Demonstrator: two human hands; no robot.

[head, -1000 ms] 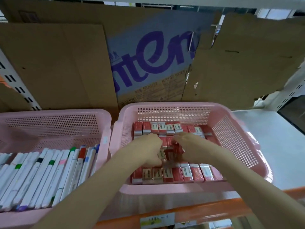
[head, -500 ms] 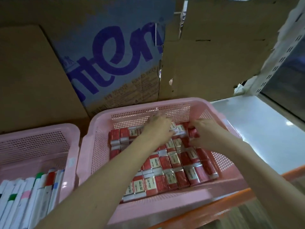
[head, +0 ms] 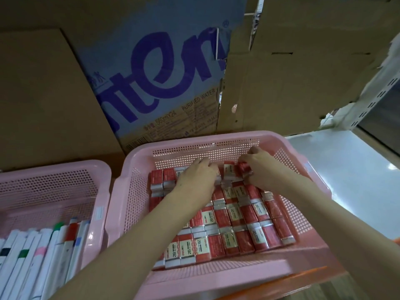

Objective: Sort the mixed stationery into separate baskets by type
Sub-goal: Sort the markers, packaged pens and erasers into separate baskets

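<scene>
Surface: white shelf (head: 346, 180), bare stretch at 3 o'clock; orange front edge (head: 303, 280) at 5 o'clock. Backing: brown cardboard sheets (head: 303, 83) from 9 to 2 o'clock, one blue printed carton panel (head: 155, 83) at 12 o'clock; perforated white upright (head: 372, 100) at 2 o'clock.

Centre: pink basket (head: 138, 191), packed with rows of red-wrapped erasers (head: 238, 224). At 9 o'clock: second pink basket (head: 54, 169), holding white markers (head: 43, 256) with coloured caps.

Left hand (head: 195, 180): laid palm-down on the far row of erasers, fingers bent over them; grip not discernible. Right hand (head: 264, 169): at the far right corner, fingers pinching one red eraser (head: 244, 168).

Against the frame half a second back: both hands at much the same far row; view shifted slightly, more of the marker basket showing.
</scene>
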